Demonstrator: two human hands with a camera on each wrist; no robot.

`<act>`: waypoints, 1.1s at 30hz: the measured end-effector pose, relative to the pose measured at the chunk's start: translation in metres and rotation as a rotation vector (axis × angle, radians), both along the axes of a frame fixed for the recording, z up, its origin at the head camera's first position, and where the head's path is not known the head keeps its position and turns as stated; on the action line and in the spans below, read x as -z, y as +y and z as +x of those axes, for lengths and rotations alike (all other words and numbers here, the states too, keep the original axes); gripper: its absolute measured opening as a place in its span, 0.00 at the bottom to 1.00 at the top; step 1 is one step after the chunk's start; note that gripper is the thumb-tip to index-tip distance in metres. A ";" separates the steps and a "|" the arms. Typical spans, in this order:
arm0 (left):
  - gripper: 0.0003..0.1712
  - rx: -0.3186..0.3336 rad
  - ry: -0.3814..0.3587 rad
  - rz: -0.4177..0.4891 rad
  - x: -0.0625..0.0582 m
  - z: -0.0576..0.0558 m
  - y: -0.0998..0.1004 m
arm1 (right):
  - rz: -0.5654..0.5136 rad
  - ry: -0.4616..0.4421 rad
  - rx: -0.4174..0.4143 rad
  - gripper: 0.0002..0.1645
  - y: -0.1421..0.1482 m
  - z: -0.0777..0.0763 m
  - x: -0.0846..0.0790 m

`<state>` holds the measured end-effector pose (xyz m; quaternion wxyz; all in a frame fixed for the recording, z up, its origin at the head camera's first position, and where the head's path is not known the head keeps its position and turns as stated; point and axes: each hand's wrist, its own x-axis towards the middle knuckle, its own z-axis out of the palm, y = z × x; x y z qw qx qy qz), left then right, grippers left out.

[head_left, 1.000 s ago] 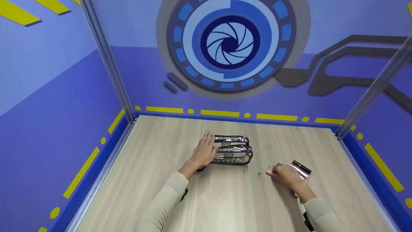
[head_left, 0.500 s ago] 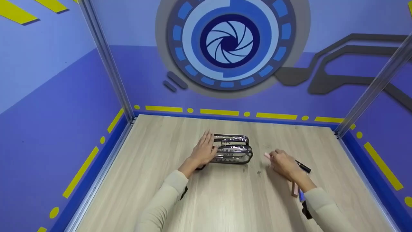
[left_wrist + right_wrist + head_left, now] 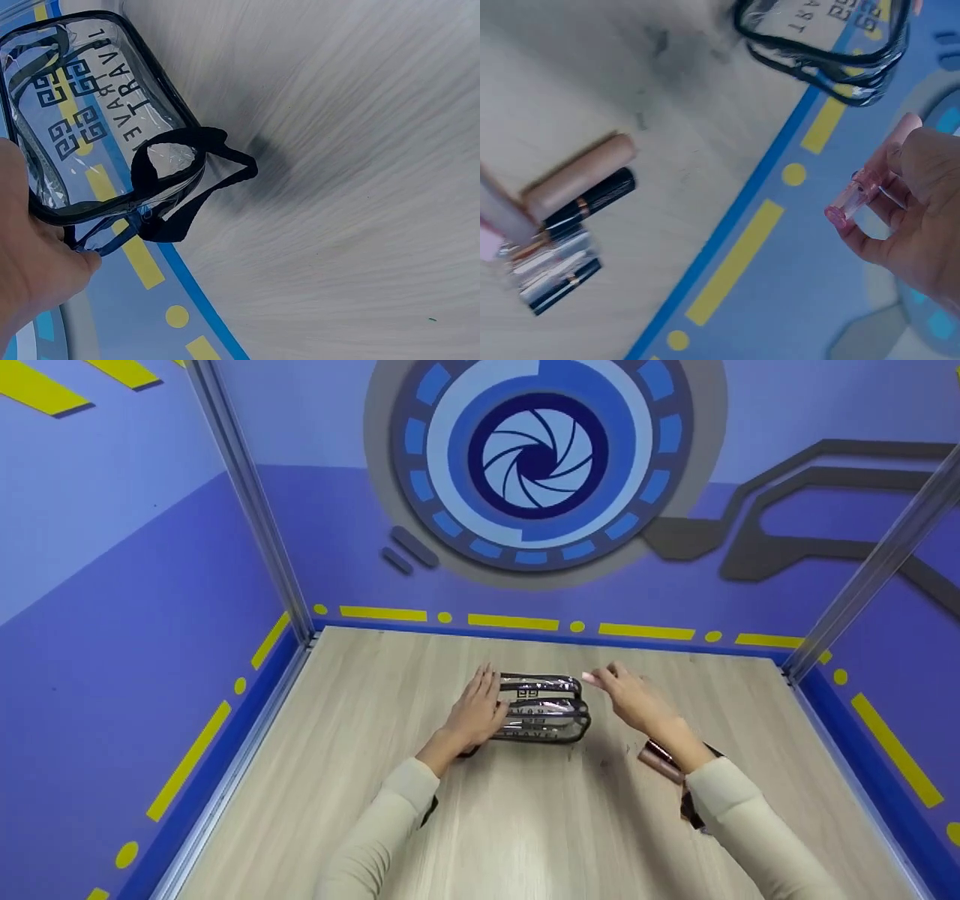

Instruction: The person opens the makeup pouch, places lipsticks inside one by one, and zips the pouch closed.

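A clear travel pouch with black trim, printed letters and a black strap loop stands mid-table. My left hand holds its left end, fingers stretched along the far side and thumb apart from them on the near side. In the right wrist view, my right hand pinches a small pink, partly clear tube like a lip gloss between thumb and fingers. In the head view this hand is raised just right of the pouch's far right corner, the tube's pink tip pointing toward it.
Right of the pouch lie several cosmetic tubes, partly hidden by my right forearm: a rose-brown tube, a black tube and a clear one with a black end. Printed wall panels edge the wooden table.
My right hand has picked up the pink tube from beside the other cosmetics and moved left and away from me to the pouch. My left hand has stayed on the pouch.
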<state>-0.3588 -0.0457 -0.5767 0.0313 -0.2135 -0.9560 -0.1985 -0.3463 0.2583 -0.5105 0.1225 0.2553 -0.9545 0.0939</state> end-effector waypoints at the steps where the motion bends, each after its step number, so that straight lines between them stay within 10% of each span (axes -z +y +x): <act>1: 0.39 0.001 -0.004 -0.002 0.000 0.001 0.000 | -0.007 0.001 -0.015 0.19 -0.006 -0.001 -0.002; 12: 0.38 -0.005 -0.016 -0.012 0.000 0.003 0.001 | -0.035 -0.010 -0.258 0.11 -0.056 -0.013 0.002; 33: 0.38 -0.008 -0.009 -0.010 -0.004 0.000 0.001 | -0.039 -0.154 -0.331 0.07 -0.068 -0.017 -0.004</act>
